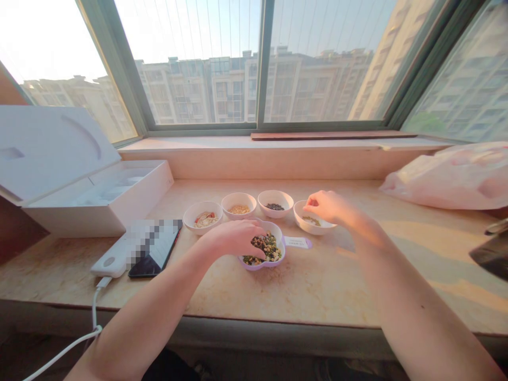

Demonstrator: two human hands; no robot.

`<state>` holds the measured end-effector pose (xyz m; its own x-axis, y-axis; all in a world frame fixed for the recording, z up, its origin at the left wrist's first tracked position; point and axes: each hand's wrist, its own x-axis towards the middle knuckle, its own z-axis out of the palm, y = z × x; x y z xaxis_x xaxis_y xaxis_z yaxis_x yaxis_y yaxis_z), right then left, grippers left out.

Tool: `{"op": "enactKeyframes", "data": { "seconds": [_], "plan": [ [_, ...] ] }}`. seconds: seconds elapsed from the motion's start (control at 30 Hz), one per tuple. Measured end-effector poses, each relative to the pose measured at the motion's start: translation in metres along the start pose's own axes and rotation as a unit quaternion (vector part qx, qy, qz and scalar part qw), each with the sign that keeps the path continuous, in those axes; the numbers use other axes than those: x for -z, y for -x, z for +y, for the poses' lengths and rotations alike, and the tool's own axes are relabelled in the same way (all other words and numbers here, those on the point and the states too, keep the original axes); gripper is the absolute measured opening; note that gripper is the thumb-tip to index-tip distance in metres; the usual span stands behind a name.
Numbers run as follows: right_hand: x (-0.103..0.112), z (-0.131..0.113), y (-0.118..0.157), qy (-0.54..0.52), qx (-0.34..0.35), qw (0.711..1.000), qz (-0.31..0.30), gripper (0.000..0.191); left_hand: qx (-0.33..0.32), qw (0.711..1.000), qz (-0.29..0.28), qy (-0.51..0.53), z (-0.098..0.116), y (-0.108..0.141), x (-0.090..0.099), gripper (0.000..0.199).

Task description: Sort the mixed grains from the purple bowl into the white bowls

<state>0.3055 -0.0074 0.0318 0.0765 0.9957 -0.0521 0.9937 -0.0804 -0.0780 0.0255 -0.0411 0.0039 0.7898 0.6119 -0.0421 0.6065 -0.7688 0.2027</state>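
A purple-rimmed bowl (281, 256) of mixed beans and grains stands in the middle of the counter. My left hand (242, 238) is over its left side, fingers apart, with nothing visible in them. Behind it, four small white bowls form an arc: one with pale and reddish pieces (204, 218), one with pale grains (238, 206), one with dark seeds (274, 204), and the rightmost (313, 218) with a few yellowish grains. Over that rightmost bowl is my right hand (323, 205), fingertips pressed together; anything between them is too small to make out.
An open white box (119, 201) stands at the left. Nearer are a white power bank (115, 259) with a cable and a dark phone (156, 254). A purple-and-white label (297, 242) lies beside the purple-rimmed bowl. At the right is a plastic bag (452, 177).
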Motion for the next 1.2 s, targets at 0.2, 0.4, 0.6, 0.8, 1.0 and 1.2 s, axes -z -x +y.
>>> {"op": "enactKeyframes", "data": {
  "seconds": [0.2,0.4,0.6,0.8,1.0,1.2],
  "plan": [
    [0.001,0.005,-0.001,-0.022,-0.004,0.998,-0.053,0.013,-0.031,0.999,-0.030,-0.019,0.003,-0.008,-0.003,0.020],
    [0.000,0.005,-0.001,-0.017,-0.014,0.997,-0.070,0.016,-0.054,0.997,-0.029,-0.037,0.005,-0.011,-0.004,0.021],
    [0.002,0.003,0.002,-0.026,-0.030,0.997,-0.064,0.021,-0.039,0.999,-0.012,0.006,0.003,-0.013,-0.008,0.034],
    [-0.001,0.006,-0.001,-0.024,-0.025,0.997,-0.072,0.019,-0.029,0.999,-0.008,0.028,0.005,-0.011,-0.003,0.034],
    [-0.010,0.016,-0.009,-0.036,-0.012,0.996,-0.083,0.012,-0.042,0.998,-0.003,0.043,0.003,-0.012,-0.003,0.033],
    [-0.011,0.011,-0.003,-0.041,-0.022,0.997,-0.058,0.010,-0.057,0.996,0.019,0.059,0.003,-0.011,-0.003,0.024]
  ]
}}
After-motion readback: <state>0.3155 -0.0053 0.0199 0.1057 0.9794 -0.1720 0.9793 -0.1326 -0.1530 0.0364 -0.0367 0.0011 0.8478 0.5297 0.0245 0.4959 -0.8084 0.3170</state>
